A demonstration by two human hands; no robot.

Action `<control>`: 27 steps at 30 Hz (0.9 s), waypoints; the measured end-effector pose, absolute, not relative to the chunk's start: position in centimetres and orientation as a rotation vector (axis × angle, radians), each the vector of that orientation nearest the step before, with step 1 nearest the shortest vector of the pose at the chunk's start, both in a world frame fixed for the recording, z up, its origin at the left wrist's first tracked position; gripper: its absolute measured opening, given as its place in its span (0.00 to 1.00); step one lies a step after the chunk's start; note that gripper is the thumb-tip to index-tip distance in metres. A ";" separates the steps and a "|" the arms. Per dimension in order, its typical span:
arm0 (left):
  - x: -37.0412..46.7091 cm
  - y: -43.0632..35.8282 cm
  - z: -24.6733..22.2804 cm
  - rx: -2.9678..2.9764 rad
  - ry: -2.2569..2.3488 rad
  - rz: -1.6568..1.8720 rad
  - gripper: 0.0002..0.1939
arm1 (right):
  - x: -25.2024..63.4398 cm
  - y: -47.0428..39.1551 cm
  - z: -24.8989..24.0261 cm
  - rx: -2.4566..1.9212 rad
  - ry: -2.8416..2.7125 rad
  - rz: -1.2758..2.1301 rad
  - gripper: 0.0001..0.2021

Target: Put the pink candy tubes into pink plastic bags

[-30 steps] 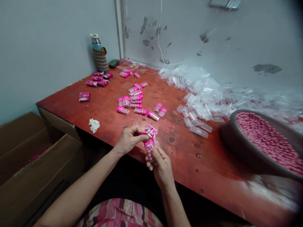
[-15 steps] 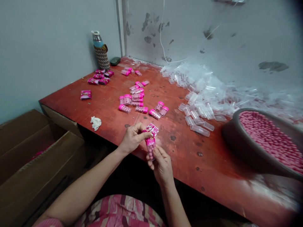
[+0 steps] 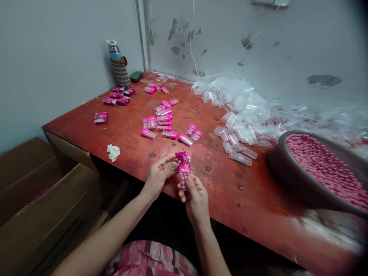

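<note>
Just over the table's front edge, my right hand (image 3: 197,199) grips a small clear tube of pink balls (image 3: 184,177) with a pink top, tilted away from me. A shiny pink printed wrapper (image 3: 183,158) sits at the tube's upper end, partly over the top. My left hand (image 3: 160,173) is closed, thumb against fingers, at the wrapper's left edge. Beyond my hands, several filled tubes with pink caps (image 3: 163,122) lie on the red table (image 3: 129,142). The nearest of these is a filled tube (image 3: 185,139) lying on its side.
A grey basin (image 3: 276,161) of pink balls stands at right. Behind it spreads a heap of clear empty tubes (image 3: 247,115). Pink packets (image 3: 100,118), a bottle in a knitted cover (image 3: 120,71) and crumpled white tissue (image 3: 113,152) lie left. A cardboard box (image 3: 57,191) stands lower left.
The wrapper, which was folded and glinting beyond the cap, now lies flatter with its printed face toward me. My left fingers have shifted slightly left and down. The view has turned slightly.
</note>
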State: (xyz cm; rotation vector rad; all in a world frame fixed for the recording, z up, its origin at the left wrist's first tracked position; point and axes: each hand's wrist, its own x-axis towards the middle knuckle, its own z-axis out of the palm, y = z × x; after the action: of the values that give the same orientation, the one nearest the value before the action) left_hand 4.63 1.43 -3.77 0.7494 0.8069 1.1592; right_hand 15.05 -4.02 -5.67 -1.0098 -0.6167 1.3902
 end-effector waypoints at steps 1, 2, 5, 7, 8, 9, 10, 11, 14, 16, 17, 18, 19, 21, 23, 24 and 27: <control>4.8 0.9 -3.9 0.774 0.797 1.099 0.15 | 15.1 -4.0 -5.7 -1.009 -0.618 1.377 0.09; 4.9 0.5 -4.0 0.794 0.803 1.070 0.14 | 15.1 -4.0 -5.8 -1.008 -0.616 1.367 0.09; 5.1 -0.6 -4.0 0.930 0.978 1.170 0.13 | 15.2 -4.0 -5.9 -1.011 -0.607 1.356 0.08; 4.9 -0.9 -3.8 1.184 1.149 1.262 0.10 | 15.3 -4.0 -5.8 -1.014 -0.605 1.353 0.08; 4.7 -1.0 -3.7 1.334 1.209 1.282 0.08 | 15.3 -4.0 -5.8 -1.013 -0.608 1.351 0.08; 4.5 -1.0 -3.6 1.474 1.245 1.290 0.07 | 15.3 -4.1 -5.8 -1.014 -0.613 1.349 0.08; 4.3 -0.9 -3.6 1.590 1.262 1.296 0.07 | 15.3 -4.1 -5.9 -1.015 -0.622 1.346 0.08; 4.2 -0.9 -3.6 1.682 1.267 1.295 0.07 | 15.3 -4.1 -5.9 -1.018 -0.633 1.344 0.08; 3.8 -0.7 -3.9 1.868 1.257 1.274 0.07 | 15.4 -4.2 -6.0 -1.033 -0.668 1.329 0.08; 3.7 -0.6 -4.2 1.953 1.239 1.276 0.07 | 15.4 -4.2 -6.1 -1.043 -0.685 1.315 0.08; 3.7 -0.6 -4.3 1.988 1.231 1.280 0.06 | 15.4 -4.2 -6.1 -1.049 -0.692 1.309 0.08; 3.6 -0.6 -4.4 2.020 1.227 1.283 0.06 | 15.4 -4.2 -6.1 -1.053 -0.699 1.305 0.08; 3.6 -0.6 -4.5 2.046 1.225 1.284 0.06 | 15.4 -4.2 -6.1 -1.058 -0.705 1.303 0.08; 3.5 -0.6 -4.5 2.075 1.233 1.280 0.07 | 15.4 -4.2 -6.1 -1.069 -0.716 1.298 0.08; 3.5 -0.6 -4.4 2.072 1.251 1.274 0.07 | 15.3 -4.2 -6.0 -1.085 -0.729 1.290 0.08; 3.5 -0.6 -4.4 2.064 1.261 1.273 0.07 | 15.3 -4.1 -5.9 -1.094 -0.737 1.284 0.08; 3.4 -0.5 -4.3 2.065 1.269 1.263 0.06 | 15.2 -4.1 -5.8 -1.119 -0.760 1.265 0.09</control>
State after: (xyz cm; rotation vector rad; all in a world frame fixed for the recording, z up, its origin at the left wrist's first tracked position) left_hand 3.43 -0.48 -4.28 2.0647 1.2690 1.2633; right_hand 15.22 -4.14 -5.79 -1.1195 -0.7596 1.2646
